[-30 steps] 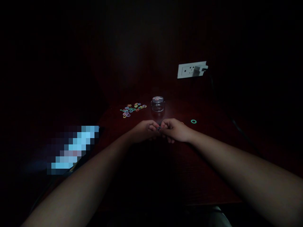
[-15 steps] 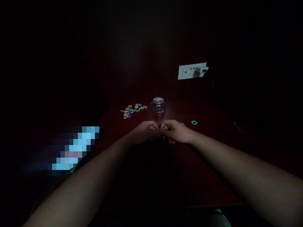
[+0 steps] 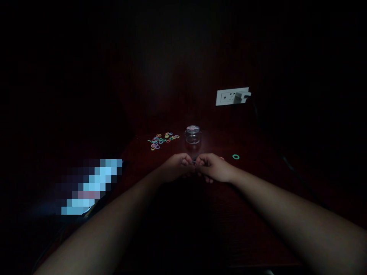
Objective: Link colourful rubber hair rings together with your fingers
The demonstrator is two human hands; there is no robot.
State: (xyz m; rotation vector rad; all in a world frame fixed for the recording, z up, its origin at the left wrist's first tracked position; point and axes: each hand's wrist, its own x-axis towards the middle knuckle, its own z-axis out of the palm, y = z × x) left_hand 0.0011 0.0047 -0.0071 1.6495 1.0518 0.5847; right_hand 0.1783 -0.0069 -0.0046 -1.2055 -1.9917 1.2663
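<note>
My left hand (image 3: pixel 179 166) and my right hand (image 3: pixel 211 166) meet at the fingertips over the dark red table, both pinched closed. Between them shows a tiny grey-blue thing (image 3: pixel 194 162), too small and dim to name. Just beyond my hands stands a clear jar (image 3: pixel 193 137) with a patterned lid on it. To its left lies a loose scatter of small coloured elastic bands (image 3: pixel 160 140). A single green band (image 3: pixel 235 156) lies to the right of my right hand, and a pinkish bit peeks out behind that hand.
A screen (image 3: pixel 97 183), blurred into blocks, glows at the left. A white wall socket (image 3: pixel 232 96) with a plug in it is at the back right. A dark cable (image 3: pixel 295 172) runs along the right side. The surroundings are very dark.
The whole scene sits slightly lower in the picture, as the camera has tilted up a little. Both hands keep their pinch together, with the fingertips shifted only slightly.
</note>
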